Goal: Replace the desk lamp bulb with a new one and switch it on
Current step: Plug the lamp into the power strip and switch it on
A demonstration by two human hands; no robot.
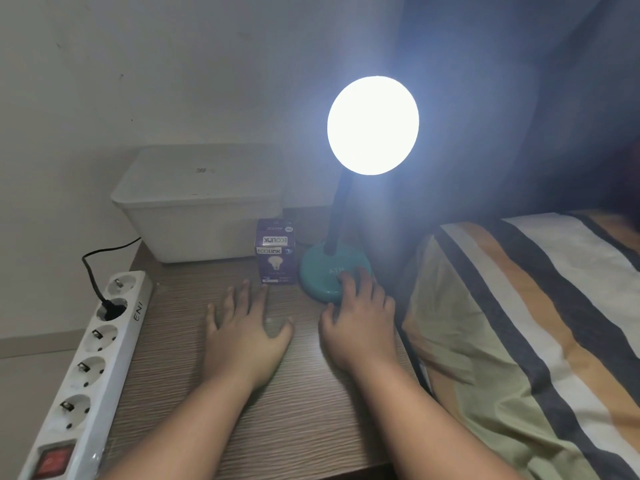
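At the far left of the table [277, 410], a white plastic box [197, 202] with its lid on. Cannot see inside. Just to its right, a small purple bulb box [275, 252], standing up, closed on top, with a bulb picture on the near side. Full or empty: cannot tell.

Brown wood-look table top with thin lines going left to right. Along the left edge, a long white power strip [86, 368] with a red switch [55, 460] at the near end and one black plug [110, 308] in the second socket from the far end. Behind, a plain pale wall. On the right, a bed with a striped cover [519, 323] in cream, orange, green and dark grey.

At the far right of the table, just beside the bulb box, the desk lamp [338, 209]: round teal base [318, 275], black bendy neck, and on top a round bulb [373, 125], glowing bright white.

Left hand [242, 337] flat on the table, fingers straight and spread, holding nothing. Right hand [360, 323] stretched out too, fingertips resting on the near part of the teal base, not curled round anything.
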